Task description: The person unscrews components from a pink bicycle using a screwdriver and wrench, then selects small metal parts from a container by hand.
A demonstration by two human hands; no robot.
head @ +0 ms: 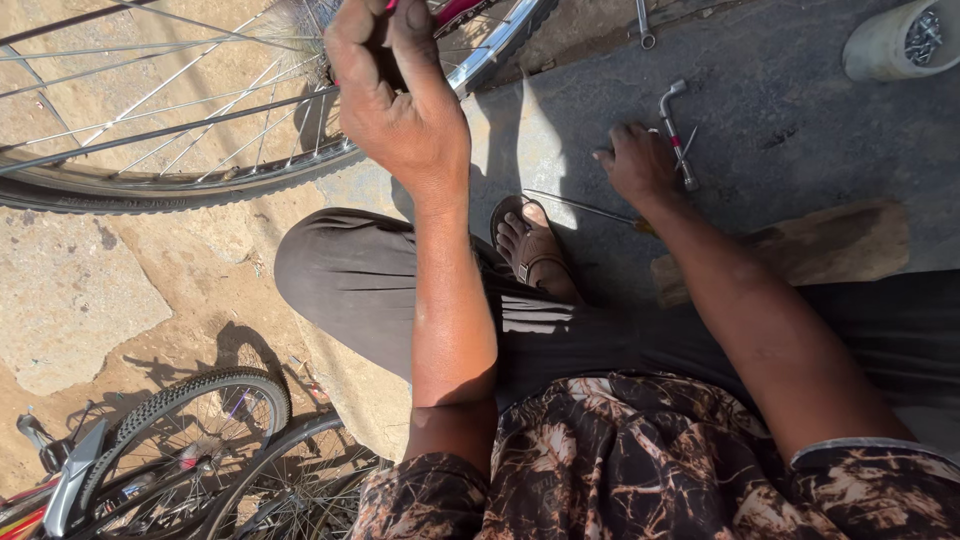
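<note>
Red-handled tool (445, 12) mostly hidden in left hand (395, 95) grip; right hand (640, 165) grip unclear.

Sunlit sandy ground (200, 270) beside a dark stone slab (800, 90).

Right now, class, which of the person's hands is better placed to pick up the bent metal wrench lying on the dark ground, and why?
The right hand: it rests on the ground right beside the wrench. The left hand is up at the bicycle wheel.
</note>
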